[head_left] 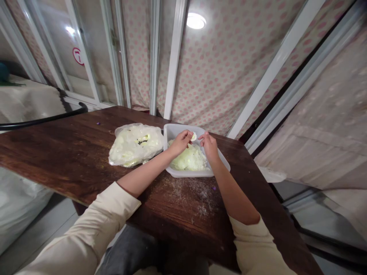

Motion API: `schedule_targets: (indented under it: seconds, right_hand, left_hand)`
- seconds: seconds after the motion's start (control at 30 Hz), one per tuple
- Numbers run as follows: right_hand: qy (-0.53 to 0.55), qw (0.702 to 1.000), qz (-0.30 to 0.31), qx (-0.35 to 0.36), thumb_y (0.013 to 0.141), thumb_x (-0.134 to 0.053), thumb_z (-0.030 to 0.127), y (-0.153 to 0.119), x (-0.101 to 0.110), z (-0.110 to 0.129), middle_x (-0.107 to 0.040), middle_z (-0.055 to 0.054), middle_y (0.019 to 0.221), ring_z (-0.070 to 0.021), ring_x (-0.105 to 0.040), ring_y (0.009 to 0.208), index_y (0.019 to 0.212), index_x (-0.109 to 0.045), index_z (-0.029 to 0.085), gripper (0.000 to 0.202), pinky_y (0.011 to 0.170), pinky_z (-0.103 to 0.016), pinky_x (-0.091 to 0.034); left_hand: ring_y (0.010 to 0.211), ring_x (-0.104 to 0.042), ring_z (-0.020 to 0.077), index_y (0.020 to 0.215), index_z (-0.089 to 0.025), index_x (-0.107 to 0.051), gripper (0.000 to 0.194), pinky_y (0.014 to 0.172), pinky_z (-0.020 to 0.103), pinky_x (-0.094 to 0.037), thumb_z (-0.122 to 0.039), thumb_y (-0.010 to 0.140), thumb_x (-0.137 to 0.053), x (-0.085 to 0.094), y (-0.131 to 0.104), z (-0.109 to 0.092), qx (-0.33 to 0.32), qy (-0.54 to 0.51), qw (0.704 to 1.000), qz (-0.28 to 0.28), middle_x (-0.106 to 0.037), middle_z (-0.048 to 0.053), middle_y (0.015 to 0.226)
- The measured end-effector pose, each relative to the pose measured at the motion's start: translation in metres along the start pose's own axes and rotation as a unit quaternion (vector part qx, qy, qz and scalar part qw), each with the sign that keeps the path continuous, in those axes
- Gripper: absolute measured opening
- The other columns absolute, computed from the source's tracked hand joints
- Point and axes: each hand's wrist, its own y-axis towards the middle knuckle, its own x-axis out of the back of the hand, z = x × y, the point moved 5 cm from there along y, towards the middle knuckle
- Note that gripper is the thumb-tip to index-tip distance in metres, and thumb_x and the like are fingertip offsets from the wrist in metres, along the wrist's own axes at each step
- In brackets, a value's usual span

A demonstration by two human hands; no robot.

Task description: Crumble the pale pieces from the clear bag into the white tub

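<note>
1. Head view: small white piece (194, 136) sits at the fingertips of my left hand (181, 142), pinched between thumb and finger, above the tub (192, 174).
2. My right hand (209, 145) is just beside the piece, fingers partly curled; can't tell if it grips anything.
3. Tub: whitish, smooth, rounded corners, looks like plastic. Holds a fluffy, crumbly, pale yellow-green heap (187, 158), below both hands.
4. Plastic bag (129, 147) left of the tub: thin, crinkled, translucent, bulging, with a ragged opening.
5. Table (177, 217): dark brown wood grain, pale powdery specks (189, 193) scattered in front of the tub.
</note>
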Motion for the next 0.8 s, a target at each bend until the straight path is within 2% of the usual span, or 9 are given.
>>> schedule_targets:
  seconds: [0.1, 0.2, 0.33, 0.47, 0.6, 0.7, 0.8]
  right_hand:
    - [-0.005, 0.997, 0.054, 0.045, 0.082, -0.038, 0.058, -0.002, -0.008, 0.01, -0.055, -0.001, 0.069, -0.0142, -0.051, 0.069, 0.075, -0.055, 0.019, 0.042, 0.068, -0.027, -0.04]
    - [-0.006, 0.992, 0.089, 0.095, 0.079, -0.049, 0.05, -0.005, -0.013, 0.02, -0.052, 0.001, 0.07, -0.0134, -0.049, 0.07, 0.072, -0.048, 0.02, 0.031, 0.068, -0.026, -0.038]
    - [-0.051, 0.992, 0.051, 0.1, 0.083, -0.044, 0.042, -0.008, -0.006, 0.025, -0.045, 0.003, 0.061, -0.0119, -0.043, 0.06, 0.068, -0.044, 0.019, 0.027, 0.06, -0.025, -0.034]
    - [-0.129, 0.984, 0.015, 0.118, 0.086, -0.041, 0.037, -0.012, -0.001, 0.031, -0.039, 0.004, 0.052, -0.011, -0.036, 0.051, 0.064, -0.042, 0.02, 0.028, 0.054, -0.025, -0.027]
    - [-0.192, 0.969, -0.048, 0.145, 0.087, -0.04, 0.035, -0.015, 0.005, 0.036, -0.043, 0.003, 0.055, -0.0121, -0.038, 0.054, 0.064, -0.044, 0.019, 0.028, 0.057, -0.026, -0.028]
    - [-0.216, 0.959, -0.1, 0.152, 0.088, -0.039, 0.033, -0.014, 0.012, 0.037, -0.046, 0.001, 0.061, -0.0132, -0.041, 0.059, 0.067, -0.044, 0.019, 0.026, 0.06, -0.026, -0.029]
    - [-0.206, 0.963, -0.068, 0.161, 0.087, -0.041, 0.035, -0.014, 0.008, 0.037, -0.041, 0.003, 0.058, -0.012, -0.037, 0.056, 0.065, -0.041, 0.02, 0.027, 0.059, -0.026, -0.028]
  left_hand:
    - [0.061, -0.052, 0.0084, 0.07, -0.016, -0.045, 0.022, 0.046, 0.016, -0.037, -0.029, 0.088, -0.042, -0.003, -0.001, 0.002, 0.016, 0.038, 0.999, 0.031, -0.046, -0.002, 0.064]
    - [0.063, -0.051, 0.0092, 0.069, -0.015, -0.046, 0.022, 0.047, 0.017, -0.037, -0.027, 0.087, -0.042, -0.005, -0.002, 0.004, 0.034, 0.053, 0.997, 0.045, -0.046, -0.001, 0.065]
    - [0.067, -0.054, 0.0095, 0.077, -0.015, -0.047, 0.021, 0.049, 0.018, -0.041, -0.031, 0.088, -0.04, -0.012, -0.007, 0.0, 0.033, 0.0, 0.995, 0.095, -0.048, 0.001, 0.075]
    - [0.064, -0.056, 0.0087, 0.08, -0.015, -0.046, 0.012, 0.049, 0.019, -0.044, -0.025, 0.087, -0.043, -0.02, -0.011, -0.003, 0.058, -0.03, 0.989, 0.132, -0.048, 0.001, 0.076]
    - [0.056, -0.056, 0.0081, 0.077, -0.015, -0.044, 0.012, 0.046, 0.019, -0.044, -0.019, 0.087, -0.038, -0.018, -0.008, -0.002, 0.097, -0.076, 0.987, 0.107, -0.048, -0.001, 0.07]
    - [0.053, -0.056, 0.0089, 0.071, -0.015, -0.043, 0.015, 0.044, 0.02, -0.044, -0.015, 0.085, -0.037, -0.014, -0.005, -0.001, 0.094, -0.089, 0.988, 0.082, -0.047, -0.002, 0.064]
    - [0.052, -0.055, 0.0091, 0.067, -0.014, -0.045, 0.019, 0.044, 0.02, -0.045, -0.014, 0.083, -0.037, -0.011, -0.004, -0.002, 0.067, -0.093, 0.991, 0.076, -0.048, -0.002, 0.06]
